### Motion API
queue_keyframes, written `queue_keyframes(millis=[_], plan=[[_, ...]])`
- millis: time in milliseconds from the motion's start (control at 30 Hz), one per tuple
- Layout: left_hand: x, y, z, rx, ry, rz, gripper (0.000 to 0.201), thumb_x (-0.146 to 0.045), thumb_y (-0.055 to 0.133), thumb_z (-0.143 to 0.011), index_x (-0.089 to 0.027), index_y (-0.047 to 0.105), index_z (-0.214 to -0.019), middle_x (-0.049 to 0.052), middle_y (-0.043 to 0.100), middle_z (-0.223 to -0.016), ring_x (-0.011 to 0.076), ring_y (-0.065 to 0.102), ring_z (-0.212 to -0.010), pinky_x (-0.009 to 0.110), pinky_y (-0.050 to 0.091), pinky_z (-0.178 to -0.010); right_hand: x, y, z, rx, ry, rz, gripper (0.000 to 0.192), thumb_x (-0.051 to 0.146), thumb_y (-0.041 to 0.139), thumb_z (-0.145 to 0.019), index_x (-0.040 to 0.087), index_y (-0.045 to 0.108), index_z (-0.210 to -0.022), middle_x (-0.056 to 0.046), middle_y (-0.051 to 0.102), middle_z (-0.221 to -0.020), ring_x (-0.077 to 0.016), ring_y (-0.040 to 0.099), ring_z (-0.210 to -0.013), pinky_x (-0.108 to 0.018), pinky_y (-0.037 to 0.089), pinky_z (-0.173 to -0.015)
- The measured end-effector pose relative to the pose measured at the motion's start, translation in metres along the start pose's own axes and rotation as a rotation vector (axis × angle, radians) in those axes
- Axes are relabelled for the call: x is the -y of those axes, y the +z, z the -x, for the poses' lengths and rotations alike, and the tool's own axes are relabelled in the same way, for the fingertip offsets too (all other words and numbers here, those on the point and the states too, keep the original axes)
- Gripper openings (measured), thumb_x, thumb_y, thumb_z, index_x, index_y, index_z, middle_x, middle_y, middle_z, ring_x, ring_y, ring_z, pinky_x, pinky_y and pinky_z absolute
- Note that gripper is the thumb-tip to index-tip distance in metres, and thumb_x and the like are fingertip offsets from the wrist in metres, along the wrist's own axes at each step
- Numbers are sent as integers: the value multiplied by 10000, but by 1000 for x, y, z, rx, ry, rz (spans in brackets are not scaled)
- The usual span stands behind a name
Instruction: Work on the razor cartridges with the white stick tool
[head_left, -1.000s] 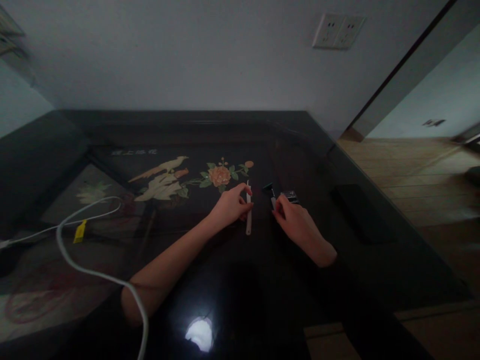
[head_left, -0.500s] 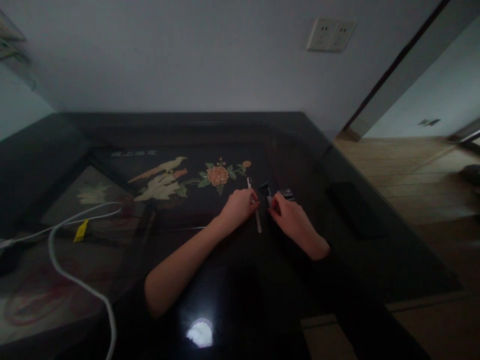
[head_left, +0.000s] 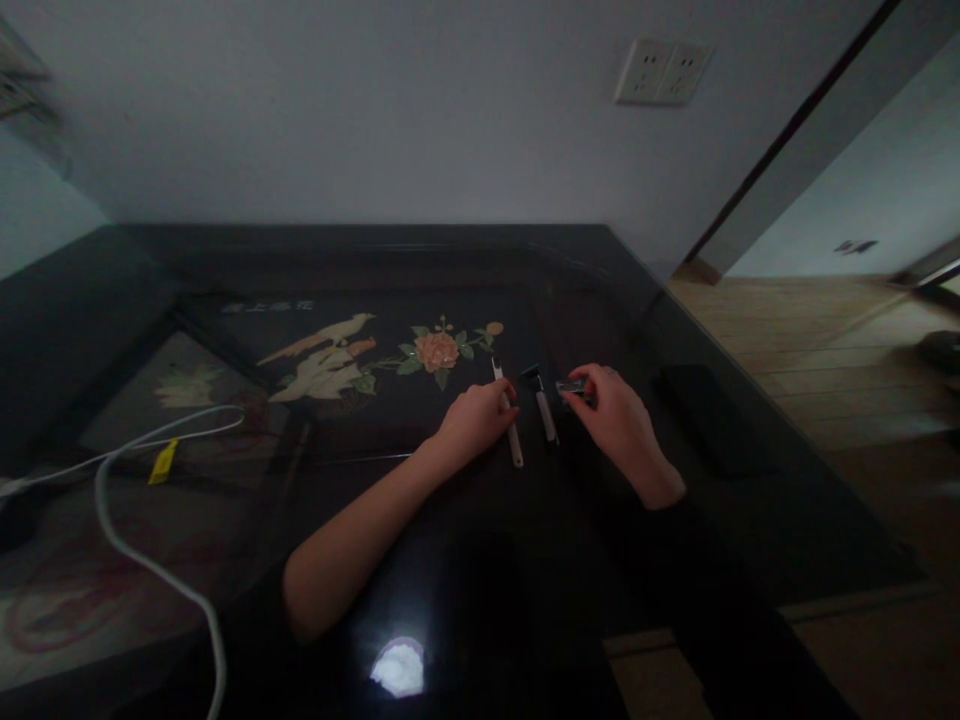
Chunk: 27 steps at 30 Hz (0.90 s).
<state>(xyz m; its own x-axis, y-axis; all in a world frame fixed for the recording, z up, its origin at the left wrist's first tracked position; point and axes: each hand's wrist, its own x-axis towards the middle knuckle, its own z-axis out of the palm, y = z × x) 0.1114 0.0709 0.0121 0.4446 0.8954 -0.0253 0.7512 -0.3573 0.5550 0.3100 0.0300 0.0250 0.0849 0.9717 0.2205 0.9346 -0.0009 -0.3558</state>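
Observation:
A slim pale stick-like tool [head_left: 514,446], with a small hole at its near end and a dark notch at its far end, lies on the dark table. My left hand [head_left: 480,412] is closed around its middle. Just to the right lies a razor [head_left: 544,408], its dark head pointing away from me and its handle toward me. Nothing touches the razor. My right hand [head_left: 616,418] pinches a small, shiny, dark-and-clear case [head_left: 571,387] between thumb and fingers, right of the razor. What the case contains is too dim to make out.
The glossy black table [head_left: 465,540] carries a bird-and-flower picture [head_left: 436,352]. A flat black object [head_left: 709,420] lies to the right. At left runs a white cable [head_left: 150,562] with a yellow tag [head_left: 163,462]. A wall with a socket [head_left: 664,72] stands behind.
My right hand has let go of the razor, which now lies straighter on the table. It has moved right and taken hold of the small case. My left hand has stayed on the pale tool.

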Motion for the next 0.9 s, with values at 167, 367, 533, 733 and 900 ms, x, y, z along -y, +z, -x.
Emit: queue_keyframes(millis=[167, 367, 533, 733, 900], plan=[[2, 1, -1, 8, 20, -9, 162, -235, 608, -864, -199, 633, -1020, 54, 706, -834, 210, 673, -765, 293, 487, -681, -12, 11, -1, 22, -67, 83, 385, 287, 575, -886, 239, 634, -1263, -163, 542, -1252, -340, 532, -1096, -444, 494, -804], [2, 1, -1, 11, 49, -14, 159, -223, 603, -872, -190, 624, -1026, 45, 711, -832, 205, 676, -761, 282, 480, -667, -15, 17, -3, 56, -80, 100, 363, 247, 555, -889, 208, 669, -1232, -152, 583, -1222, -331, 520, -1090, -463, 478, -880], [4, 2, -2, 12, 48, -30, 154, -245, 607, -873, -193, 629, -1016, 45, 707, -815, 210, 680, -757, 284, 487, -668, -16, 17, -3, 41, -74, 109, 361, 252, 574, -879, 200, 674, -1222, -159, 587, -1212, -325, 528, -1066, -450, 484, -863], [4, 1, -2, 9, 46, -40, 145, -238, 614, -869, -188, 635, -1004, 48, 709, -828, 205, 681, -781, 288, 501, -704, -16, 19, -2, 19, -83, 115, 360, 251, 610, -862, 193, 685, -1210, -161, 596, -1206, -327, 535, -1050, -452, 486, -866], [1, -1, 0, -4, 41, -36, 173, -249, 603, -879, -185, 623, -1038, 50, 704, -825, 210, 677, -774, 289, 490, -681, -16, 19, -1, -39, -96, 98, 341, 293, 601, -873, 200, 690, -1189, -173, 588, -1204, -340, 535, -1051, -452, 501, -798]])
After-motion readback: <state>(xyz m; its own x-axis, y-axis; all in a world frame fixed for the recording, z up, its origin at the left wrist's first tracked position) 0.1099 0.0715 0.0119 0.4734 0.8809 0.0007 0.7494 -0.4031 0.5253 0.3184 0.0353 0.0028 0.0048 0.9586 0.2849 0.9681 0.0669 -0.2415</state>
